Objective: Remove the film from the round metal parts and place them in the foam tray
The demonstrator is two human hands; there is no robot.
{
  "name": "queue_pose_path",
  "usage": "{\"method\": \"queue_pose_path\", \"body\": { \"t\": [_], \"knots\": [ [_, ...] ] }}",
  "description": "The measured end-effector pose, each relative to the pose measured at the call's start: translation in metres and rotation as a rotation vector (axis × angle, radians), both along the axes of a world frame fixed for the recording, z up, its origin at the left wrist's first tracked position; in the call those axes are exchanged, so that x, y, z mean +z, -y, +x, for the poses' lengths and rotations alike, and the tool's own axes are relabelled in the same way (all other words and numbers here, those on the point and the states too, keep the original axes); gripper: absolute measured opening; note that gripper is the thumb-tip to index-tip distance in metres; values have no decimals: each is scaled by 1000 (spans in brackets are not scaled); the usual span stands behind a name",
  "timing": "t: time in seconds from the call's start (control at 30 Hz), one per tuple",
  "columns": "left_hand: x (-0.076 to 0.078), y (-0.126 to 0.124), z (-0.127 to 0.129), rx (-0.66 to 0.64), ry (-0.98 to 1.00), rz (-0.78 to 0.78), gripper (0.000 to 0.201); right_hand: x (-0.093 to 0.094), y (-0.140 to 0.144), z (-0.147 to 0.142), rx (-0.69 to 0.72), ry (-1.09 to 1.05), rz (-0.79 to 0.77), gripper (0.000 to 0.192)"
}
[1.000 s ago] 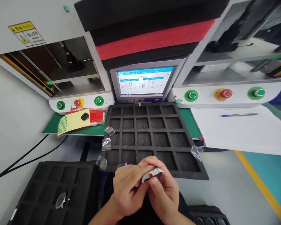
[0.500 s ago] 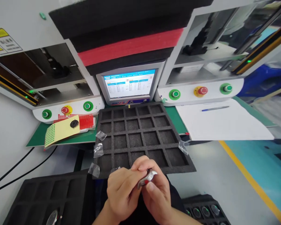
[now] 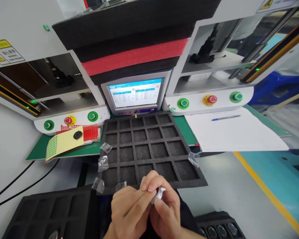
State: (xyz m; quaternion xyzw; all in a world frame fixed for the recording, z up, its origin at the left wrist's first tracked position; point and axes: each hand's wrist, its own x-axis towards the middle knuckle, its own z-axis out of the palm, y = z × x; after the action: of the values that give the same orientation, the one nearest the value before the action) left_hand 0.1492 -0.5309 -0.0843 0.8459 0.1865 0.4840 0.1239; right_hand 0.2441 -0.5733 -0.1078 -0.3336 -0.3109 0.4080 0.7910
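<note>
Close to my body, over the near edge of the black foam tray (image 3: 145, 161), both hands meet around a small silver watch case (image 3: 159, 195). My right hand (image 3: 166, 214) grips it between thumb and curled fingers. From the other side, the closed fingers of my left hand (image 3: 129, 210) press against the case and hide much of it. Only its shiny metal edge shows between the fingers. Clear film pieces (image 3: 103, 163) stick to the tray's left rim.
A screen (image 3: 137, 93) stands behind the tray, between two press stations with green and red buttons. Yellow sticker sheet (image 3: 64, 142) lies left; white paper (image 3: 236, 132) with a pen (image 3: 226, 118) lies right. Lower left is another foam tray (image 3: 49, 212); lower right, a tray holds round watch parts (image 3: 221, 230).
The watch case has turned between my fingers, and the red spot on its side no longer shows. Both hands stay together around it. The camera view has shifted slightly.
</note>
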Motion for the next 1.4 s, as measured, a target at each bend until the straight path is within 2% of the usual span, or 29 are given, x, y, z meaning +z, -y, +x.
{"method": "queue_pose_path", "body": {
  "t": [0.13, 0.3, 0.37, 0.63, 0.83, 1.0, 1.1, 1.3, 1.4],
  "knots": [
    [2, -1, 2, 35, -14, -4, 15, -2, -2, 1, 6, -25, 4, 24],
    [7, 3, 5, 145, 34, -126, 11, 0, -1, 7, 285, -146, 24, 17],
    [8, 4, 6, 157, 53, -169, 10, 0, 0, 9, 325, -148, 20, 19],
    [2, 10, 4, 131, 79, -391, 13, -6, 5, 10, 225, -46, -69, 16],
    [-3, 13, 4, 119, 50, -450, 14, -2, 4, 8, 146, -72, -139, 13],
    [-5, 12, -4, 116, 53, -604, 15, -7, 4, 13, 154, -20, -264, 19],
    [-5, 12, -10, 121, 29, -710, 27, -16, 3, 14, 111, -18, -368, 25],
    [2, 11, -16, 99, -75, -675, 34, -18, 2, 14, 93, -3, -464, 32],
    [1, 15, -21, 121, -105, -622, 34, -21, 13, 26, 42, 32, -470, 30]
  ]
}}
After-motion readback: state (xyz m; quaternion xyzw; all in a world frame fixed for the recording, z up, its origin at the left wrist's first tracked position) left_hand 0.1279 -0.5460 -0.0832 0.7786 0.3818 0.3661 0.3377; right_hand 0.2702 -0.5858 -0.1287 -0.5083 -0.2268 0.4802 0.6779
